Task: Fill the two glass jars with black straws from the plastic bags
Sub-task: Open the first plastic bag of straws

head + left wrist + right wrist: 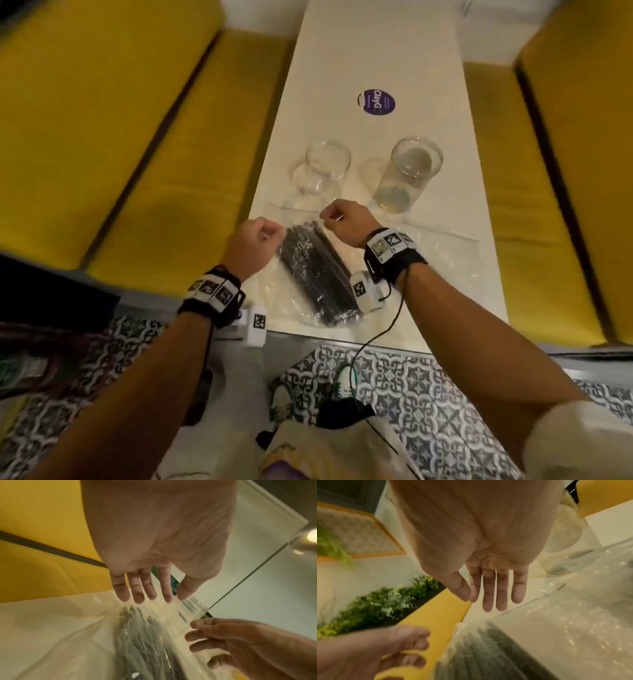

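Note:
A clear plastic bag (274, 291) full of black straws (315, 270) lies on the near end of the white table (376, 51). My left hand (278, 234) pinches the bag's top edge on the left, thumb against forefinger (175, 599). My right hand (329, 219) pinches the same edge on the right (470, 599). The straws (142, 635) run away from that edge between my hands. Just beyond my hands, two glass jars stand upright without straws, the left jar (327, 168) and the right jar (407, 174).
A second clear plastic bag (445, 253) lies flat under my right wrist. A purple round sticker (376, 102) sits further up the table. Yellow benches (120, 137) flank the table on both sides. Patterned floor tiles (411, 394) lie below the near edge.

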Motion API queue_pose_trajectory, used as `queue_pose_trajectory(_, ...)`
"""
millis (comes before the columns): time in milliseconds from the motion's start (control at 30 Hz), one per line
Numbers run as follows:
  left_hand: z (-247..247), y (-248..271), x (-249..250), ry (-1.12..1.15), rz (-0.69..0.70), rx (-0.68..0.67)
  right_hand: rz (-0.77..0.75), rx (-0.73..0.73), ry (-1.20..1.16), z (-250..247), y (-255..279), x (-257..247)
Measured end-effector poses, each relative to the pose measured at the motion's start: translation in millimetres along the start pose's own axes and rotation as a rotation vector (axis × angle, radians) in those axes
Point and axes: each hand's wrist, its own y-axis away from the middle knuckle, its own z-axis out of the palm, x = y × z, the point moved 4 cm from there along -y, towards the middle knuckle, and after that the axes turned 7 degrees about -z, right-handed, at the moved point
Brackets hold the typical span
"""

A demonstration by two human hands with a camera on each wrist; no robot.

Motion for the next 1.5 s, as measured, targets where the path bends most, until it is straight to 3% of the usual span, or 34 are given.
queue_pose_trajectory(100,18,-31,6,-0.097,-0.016,0.056,0.048,-0.073,0.14,9,-16,11)
queue_pose_trajectory(200,44,-44,-4,-0.233,-0.147,0.063,0.067,-0.153,0.273,26,-21,17)
queue_pose_trajectory(300,53,-42,-7,-0.246,-0.277,0.108,0.008,-0.134,0.362,35,-26,22)
queue_pose_trajectory(533,35,-28,-4,-0.028,-0.25,0.177,0.046,-0.224,0.144,39,-38,17)
queue_pose_trajectory(700,11,-16,5,0.141,-0.157,0.192,0.015,-0.05,0.185,30,-44,-13)
queue_pose_trajectory(833,3,-27,17,0.154,-0.16,0.126,-0.006,0.026,0.022,25,-42,-18)
queue_pose_trajectory(867,0,-28,23,0.067,-0.142,0.179,0.012,0.076,-0.009,20,-40,-19)
queue_pose_trajectory(933,-11,-27,35,-0.115,-0.1,0.414,0.041,0.185,-0.073,6,-32,-24)
queue_pose_trajectory(1000,-14,-24,52,-0.107,-0.011,0.531,0.061,0.267,-0.157,-3,-23,-28)
queue_pose_trajectory(1166,2,-30,74,0.081,0.053,0.28,0.047,0.313,-0.32,-7,-2,-40)
queue_pose_trajectory(1366,3,-36,72,0.35,-0.011,-0.04,0.003,0.187,-0.341,-11,14,-49)
queue_pose_trajectory(1500,-3,-33,69,0.415,-0.034,-0.092,-0.099,0.114,-0.276,-13,12,-50)
